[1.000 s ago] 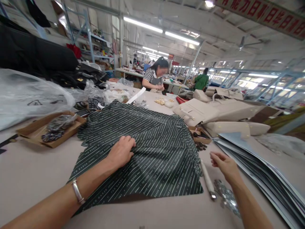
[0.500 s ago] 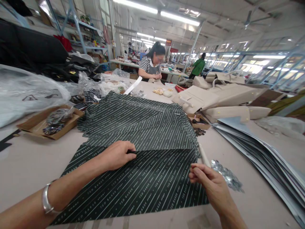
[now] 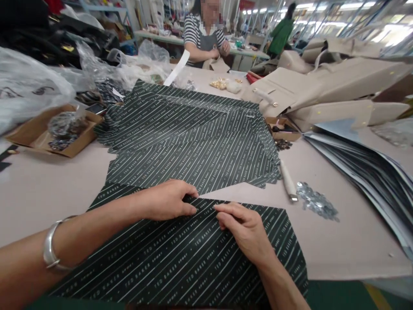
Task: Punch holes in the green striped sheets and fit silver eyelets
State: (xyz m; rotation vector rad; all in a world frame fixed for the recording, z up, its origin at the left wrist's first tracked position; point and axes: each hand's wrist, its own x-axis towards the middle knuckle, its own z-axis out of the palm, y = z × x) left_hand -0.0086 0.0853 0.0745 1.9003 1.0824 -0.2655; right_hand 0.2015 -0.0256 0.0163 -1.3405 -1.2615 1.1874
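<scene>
A dark green sheet with white striped lettering (image 3: 180, 262) lies at the table's near edge, pulled apart from a stack of the same sheets (image 3: 193, 137) further back. My left hand (image 3: 171, 200) rests on the sheet's far edge with its fingers curled in a pinch on that edge. My right hand (image 3: 245, 230) lies beside it on the sheet, fingers bent and pressed onto the surface near the same edge. A silver bangle (image 3: 50, 249) circles my left wrist.
A white-handled tool (image 3: 288, 183) and a pile of small silvery pieces (image 3: 314, 202) lie to the right. Grey sheets (image 3: 371, 172) are stacked far right, beige bags (image 3: 322, 86) behind. A cardboard tray (image 3: 41, 133) sits left. A person in a striped top (image 3: 203, 34) works opposite.
The top sheet has slid toward me, off the stack, to the table's near edge. My right hand moved from the sheet's right corner to the middle, beside my left hand.
</scene>
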